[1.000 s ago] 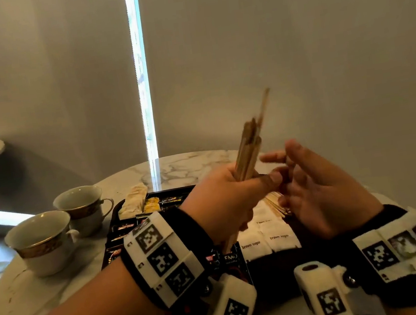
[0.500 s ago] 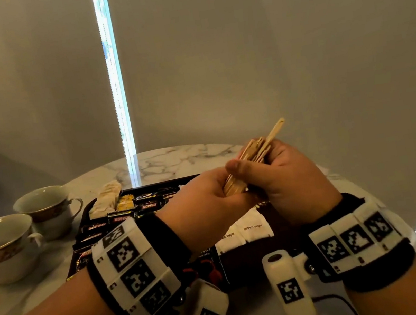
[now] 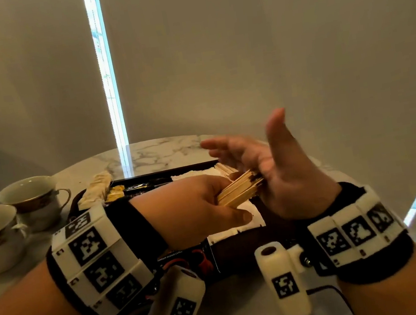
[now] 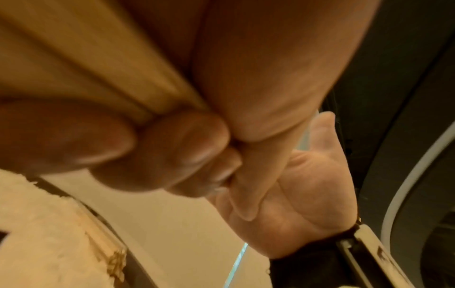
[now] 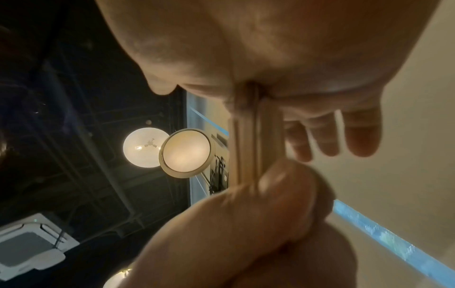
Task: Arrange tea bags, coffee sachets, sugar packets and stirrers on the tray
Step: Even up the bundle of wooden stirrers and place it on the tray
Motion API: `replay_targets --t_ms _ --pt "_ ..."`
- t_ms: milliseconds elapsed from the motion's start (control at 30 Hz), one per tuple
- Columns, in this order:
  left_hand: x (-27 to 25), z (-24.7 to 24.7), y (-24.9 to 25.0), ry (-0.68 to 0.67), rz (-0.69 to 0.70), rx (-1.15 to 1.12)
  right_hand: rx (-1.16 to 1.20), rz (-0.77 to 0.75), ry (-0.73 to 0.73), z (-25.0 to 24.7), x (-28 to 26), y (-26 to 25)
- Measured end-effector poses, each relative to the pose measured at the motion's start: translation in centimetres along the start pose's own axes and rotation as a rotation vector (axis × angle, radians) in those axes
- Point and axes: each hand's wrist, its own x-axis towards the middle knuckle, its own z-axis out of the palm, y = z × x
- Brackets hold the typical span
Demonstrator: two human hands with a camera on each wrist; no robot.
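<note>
Stirrers (image 3: 238, 189): flat pale wooden sticks, bundled, gripped in curled left hand (image 3: 196, 210) above black rectangular tray (image 3: 165, 171), its right half. Bundle ends butt against right hand (image 3: 281, 170) palm, fingers straight, spread. White paper sugar packets (image 3: 248, 217) beneath.

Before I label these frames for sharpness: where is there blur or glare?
Head view: mostly sharp, bright window strip blown out. Left wrist view: stirrers and left hand smeared, too close. Right wrist view: ceiling lamp glares, near fingers soft.
</note>
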Motion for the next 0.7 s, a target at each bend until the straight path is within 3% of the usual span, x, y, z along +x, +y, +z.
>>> replay_targets --t_ms 200,333,500,633,700 --pt "0.0 0.1 0.3 0.003 0.000 -0.016 0.092 -0.059 0.220 -1.4 0.4 -0.9" --pt "-0.1 0.8 0.3 -0.021 -0.017 0.019 -0.138 -0.018 -0.034 0.9 0.0 0.0" --pt "-0.2 0.3 0.8 0.022 -0.015 -0.022 0.032 -0.065 0.132 -1.1 0.2 -0.7" --pt "-0.4 0.5 0.8 0.008 0.002 0.008 -0.135 -0.074 -0.045 1.2 0.0 0.3" --pt "-0.4 0.4 0.8 0.032 -0.019 0.010 -0.112 -0.084 -0.018 0.6 0.1 0.3"
